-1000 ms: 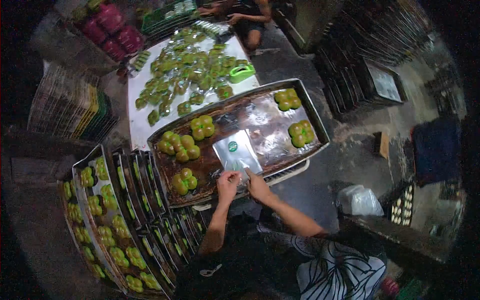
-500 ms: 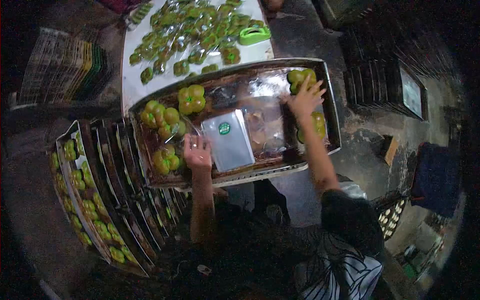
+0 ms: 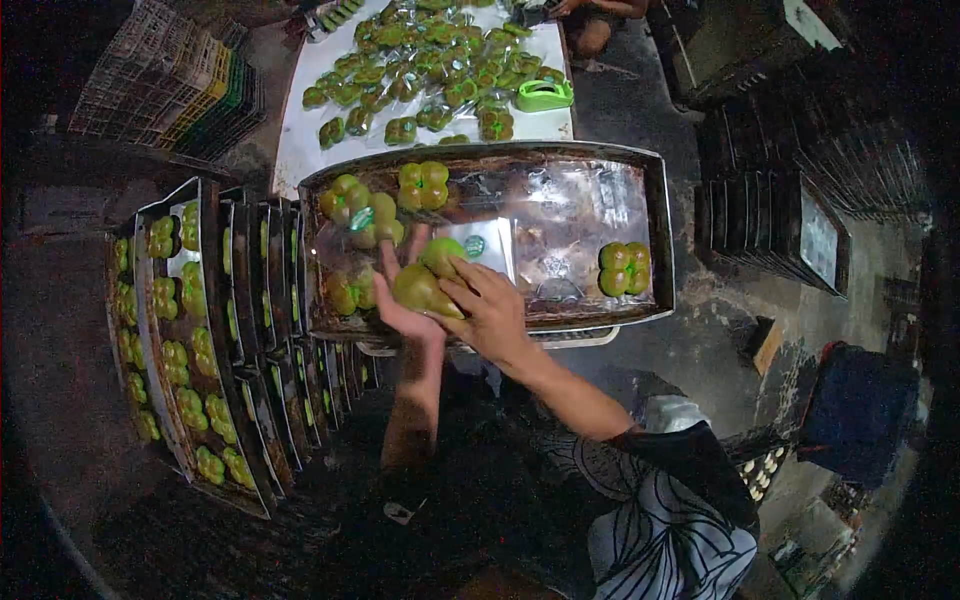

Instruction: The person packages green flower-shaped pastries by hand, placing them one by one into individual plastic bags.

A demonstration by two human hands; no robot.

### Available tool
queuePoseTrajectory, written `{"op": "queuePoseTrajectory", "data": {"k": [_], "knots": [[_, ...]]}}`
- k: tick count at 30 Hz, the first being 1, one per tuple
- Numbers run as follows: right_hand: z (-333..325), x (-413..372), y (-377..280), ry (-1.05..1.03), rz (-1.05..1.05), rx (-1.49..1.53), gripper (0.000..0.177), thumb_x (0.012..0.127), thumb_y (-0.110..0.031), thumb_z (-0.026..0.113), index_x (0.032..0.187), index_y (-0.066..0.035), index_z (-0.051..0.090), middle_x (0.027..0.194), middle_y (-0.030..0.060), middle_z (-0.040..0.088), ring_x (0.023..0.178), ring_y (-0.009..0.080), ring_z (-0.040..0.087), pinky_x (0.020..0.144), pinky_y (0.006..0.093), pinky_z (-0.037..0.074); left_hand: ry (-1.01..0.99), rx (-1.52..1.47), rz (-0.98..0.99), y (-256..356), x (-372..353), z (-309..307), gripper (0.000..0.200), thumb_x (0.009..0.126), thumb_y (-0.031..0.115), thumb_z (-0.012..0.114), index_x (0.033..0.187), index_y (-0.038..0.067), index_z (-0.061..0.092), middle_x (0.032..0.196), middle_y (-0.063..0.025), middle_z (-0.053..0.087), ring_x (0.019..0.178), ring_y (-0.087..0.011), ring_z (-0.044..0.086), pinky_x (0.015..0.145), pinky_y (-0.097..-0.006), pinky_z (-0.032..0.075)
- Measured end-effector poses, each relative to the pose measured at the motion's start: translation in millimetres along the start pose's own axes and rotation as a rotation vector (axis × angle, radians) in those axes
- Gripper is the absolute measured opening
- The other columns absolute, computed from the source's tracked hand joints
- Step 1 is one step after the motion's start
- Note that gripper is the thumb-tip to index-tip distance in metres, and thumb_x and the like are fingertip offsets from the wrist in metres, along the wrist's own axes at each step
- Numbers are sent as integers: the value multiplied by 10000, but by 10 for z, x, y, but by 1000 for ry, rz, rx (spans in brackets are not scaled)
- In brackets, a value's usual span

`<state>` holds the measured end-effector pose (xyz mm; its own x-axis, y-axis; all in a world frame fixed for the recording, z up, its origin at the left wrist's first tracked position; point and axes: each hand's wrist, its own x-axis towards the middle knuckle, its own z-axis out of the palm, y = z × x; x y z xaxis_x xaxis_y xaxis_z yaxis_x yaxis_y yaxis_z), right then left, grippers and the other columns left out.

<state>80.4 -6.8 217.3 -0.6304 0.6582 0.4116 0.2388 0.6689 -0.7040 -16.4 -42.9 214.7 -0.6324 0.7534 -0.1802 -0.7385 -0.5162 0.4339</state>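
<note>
Clamped in the fingers of the right hand [image 3: 497,316], a glossy green four-lobed bun [image 3: 413,287] is now over the near-left part of the dark metal tray [image 3: 658,228], gone from its far-right corner; the left hand [image 3: 410,320] adjoins, fingers apart. One matching bun [image 3: 625,269] remains at the tray's right.

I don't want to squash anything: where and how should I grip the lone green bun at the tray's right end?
Grip the green bun by its outer lobes, probably best from above and slightly left. Four rounded lobes form a squarish cluster with sides to cup, and the right wall of the tray is close, likely leaving less room there.
</note>
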Motion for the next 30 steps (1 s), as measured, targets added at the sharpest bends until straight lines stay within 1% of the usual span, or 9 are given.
{"op": "queuePoseTrajectory", "data": {"k": [8, 10, 13, 16, 17, 19, 20, 23, 30], "knots": [[137, 150, -141, 280, 309, -246, 359, 722, -137, 599, 1057, -33, 526, 973, 199, 544, 822, 309, 555, 707, 345, 449, 340, 231, -436, -23, 52, -358, 460, 825, 410, 450, 1120, 57, 435, 1012, -65, 509, 921, -196, 502, 775, -321, 424], [268, 136, 587, -209, 676, 126, 251, 764, -139, 557, 981, -12, 552, 822, 174, 578, 649, 300, 567, 603, 356, 453, 261, 327, -588, -175, -75, -604, 400, 814, 344, 524, 1068, 44, 452, 982, -85, 511, 839, -152, 508, 675, -278, 429], [304, 844, 1241, -68, 541, -83, 185, 786, -137, 529, 908, -1, 559, 723, 151, 590, 548, 288, 562, 525, 365, 443, 347, 1264, -124, -469, 327, -1191, 378, 774, 271, 586, 1026, 22, 453, 935, -119, 516, 779, -215, 507, 649, -332, 414], [702, 1332, 1618, -44, 22, 20, 201, 700, -85, 541, 895, -54, 579, 1045, 145, 534, 920, 331, 514, 796, 375, 408, 435, 1732, 511, -749, 656, -1853, 300, 732, 228, 625, 867, -15, 512, 767, -118, 547, 662, -270, 512, 615, -378, 400], [562, 1202, 1314, -129, -212, -580, 222, 736, -143, 539, 939, -56, 567, 1189, 153, 435, 1019, 324, 462, 856, 367, 374, 281, 1767, 333, -701, 711, -2072, 254, 743, 214, 613, 826, -13, 534, 749, -112, 551, 650, -256, 514, 616, -363, 403], [506, 746, 1132, -317, 31, 12, 289, 745, -169, 554, 1014, -63, 543, 1141, 174, 471, 1049, 315, 450, 872, 379, 359, 93, 1616, 81, -499, 639, -2093, 183, 773, 177, 576, 812, -2, 573, 769, -94, 568, 664, -217, 524, 625, -333, 409], [353, 451, 832, -515, 575, 96, 283, 774, -195, 544, 1023, -62, 535, 1042, 179, 530, 980, 309, 503, 836, 367, 386, 59, 1438, 12, -335, 527, -1965, 159, 791, 155, 551, 839, 8, 591, 805, -83, 580, 689, -191, 532, 633, -318, 412], [447, -301, 678, -645, 364, 467, 280, 797, -266, 530, 927, -20, 557, 820, 188, 581, 796, 269, 571, 731, 352, 423, 34, 1088, -308, -68, 39, -1224, 204, 825, 152, 510, 928, -6, 588, 808, -51, 600, 688, -115, 528, 631, -252, 425], [63, -880, 324, -162, 612, 40, 205, 821, -210, 490, 838, -8, 468, 598, 226, 514, 519, 381, 517, 471, 417, 414, -181, 1268, -421, -279, -290, -702, 207, 718, 24, 616, 914, -18, 569, 755, -51, 587, 654, -100, 535, 652, -220, 435]]}}
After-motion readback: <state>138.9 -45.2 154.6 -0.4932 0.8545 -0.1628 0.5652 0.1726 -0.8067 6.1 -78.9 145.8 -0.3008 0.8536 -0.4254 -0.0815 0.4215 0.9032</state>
